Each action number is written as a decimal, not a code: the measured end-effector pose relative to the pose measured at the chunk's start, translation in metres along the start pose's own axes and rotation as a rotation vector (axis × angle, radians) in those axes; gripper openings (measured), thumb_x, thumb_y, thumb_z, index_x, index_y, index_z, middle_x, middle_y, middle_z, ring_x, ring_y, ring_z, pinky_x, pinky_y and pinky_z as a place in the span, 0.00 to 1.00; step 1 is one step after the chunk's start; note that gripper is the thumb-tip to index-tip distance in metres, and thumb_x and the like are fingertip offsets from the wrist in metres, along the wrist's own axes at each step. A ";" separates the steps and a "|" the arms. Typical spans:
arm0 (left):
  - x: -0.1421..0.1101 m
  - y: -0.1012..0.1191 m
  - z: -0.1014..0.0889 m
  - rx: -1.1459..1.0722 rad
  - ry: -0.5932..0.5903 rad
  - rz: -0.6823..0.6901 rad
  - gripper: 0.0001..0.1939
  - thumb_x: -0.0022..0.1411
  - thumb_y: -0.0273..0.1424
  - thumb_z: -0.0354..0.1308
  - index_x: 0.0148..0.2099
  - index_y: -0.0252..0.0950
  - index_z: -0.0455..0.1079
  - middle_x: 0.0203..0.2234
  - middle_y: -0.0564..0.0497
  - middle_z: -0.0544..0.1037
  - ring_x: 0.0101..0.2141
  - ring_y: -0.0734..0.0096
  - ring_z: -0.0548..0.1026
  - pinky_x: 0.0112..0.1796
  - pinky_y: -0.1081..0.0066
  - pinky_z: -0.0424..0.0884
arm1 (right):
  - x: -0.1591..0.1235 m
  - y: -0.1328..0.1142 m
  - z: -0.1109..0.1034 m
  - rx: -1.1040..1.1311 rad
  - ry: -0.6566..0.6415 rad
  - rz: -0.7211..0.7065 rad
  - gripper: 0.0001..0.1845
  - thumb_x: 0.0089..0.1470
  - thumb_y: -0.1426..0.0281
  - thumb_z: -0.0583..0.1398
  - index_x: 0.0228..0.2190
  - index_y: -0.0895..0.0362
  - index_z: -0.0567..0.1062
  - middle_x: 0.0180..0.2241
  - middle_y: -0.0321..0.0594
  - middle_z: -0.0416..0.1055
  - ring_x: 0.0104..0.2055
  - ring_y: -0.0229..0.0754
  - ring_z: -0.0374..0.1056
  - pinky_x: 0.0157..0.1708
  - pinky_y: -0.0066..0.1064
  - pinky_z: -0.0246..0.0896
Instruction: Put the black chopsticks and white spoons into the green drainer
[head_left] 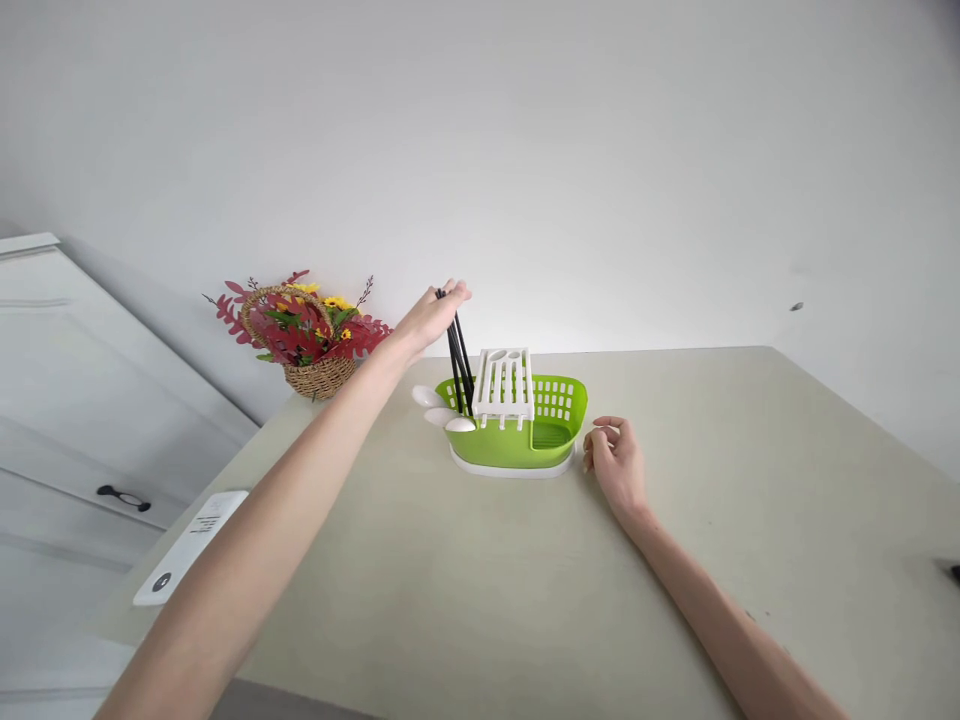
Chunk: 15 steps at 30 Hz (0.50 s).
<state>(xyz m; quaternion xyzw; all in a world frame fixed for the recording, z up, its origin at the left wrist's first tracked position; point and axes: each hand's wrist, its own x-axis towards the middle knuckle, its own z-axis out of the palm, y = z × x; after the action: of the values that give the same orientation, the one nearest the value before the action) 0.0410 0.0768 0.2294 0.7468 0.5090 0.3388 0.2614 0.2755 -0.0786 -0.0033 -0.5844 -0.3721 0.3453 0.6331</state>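
A green plastic cutlery drainer [559,432] with a white slotted insert [505,385] stands on a white base in the middle of the beige table [480,590]. Black chopsticks [459,362] stand upright in its left end, and my left hand [433,315] pinches their tops. White spoons [442,410] stick out at the drainer's left side. My right hand [616,462] rests on the table just right of the drainer, fingers loosely curled, nothing visible in it.
A wicker basket of red and yellow artificial flowers [307,340] sits at the table's far left corner. A white remote-like device [191,545] lies at the left edge. White cabinet doors [90,430] stand to the left; a plain wall is behind.
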 end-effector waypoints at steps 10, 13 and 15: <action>-0.035 0.065 -0.060 -0.089 0.189 0.309 0.22 0.77 0.46 0.51 0.59 0.41 0.77 0.66 0.55 0.72 0.75 0.53 0.48 0.73 0.53 0.37 | -0.002 0.000 -0.002 -0.020 -0.008 0.003 0.12 0.56 0.64 0.58 0.42 0.51 0.67 0.26 0.27 0.70 0.20 0.36 0.65 0.25 0.30 0.61; -0.046 0.072 -0.070 -0.245 0.264 0.445 0.20 0.79 0.38 0.48 0.54 0.33 0.79 0.60 0.50 0.77 0.73 0.54 0.55 0.71 0.49 0.41 | -0.002 0.001 -0.002 -0.020 -0.011 -0.002 0.13 0.56 0.63 0.59 0.42 0.52 0.67 0.25 0.27 0.70 0.20 0.36 0.64 0.24 0.30 0.61; -0.053 0.074 -0.076 -0.474 0.295 0.468 0.21 0.81 0.37 0.45 0.52 0.33 0.78 0.58 0.49 0.78 0.69 0.55 0.65 0.70 0.49 0.51 | -0.002 0.001 -0.003 -0.020 -0.012 -0.004 0.13 0.55 0.62 0.60 0.42 0.52 0.67 0.25 0.28 0.70 0.20 0.36 0.64 0.23 0.30 0.60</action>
<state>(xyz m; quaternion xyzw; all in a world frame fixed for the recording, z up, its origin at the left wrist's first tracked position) 0.0116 0.0052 0.3192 0.7050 0.2637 0.6021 0.2663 0.2767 -0.0817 -0.0051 -0.5879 -0.3806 0.3437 0.6256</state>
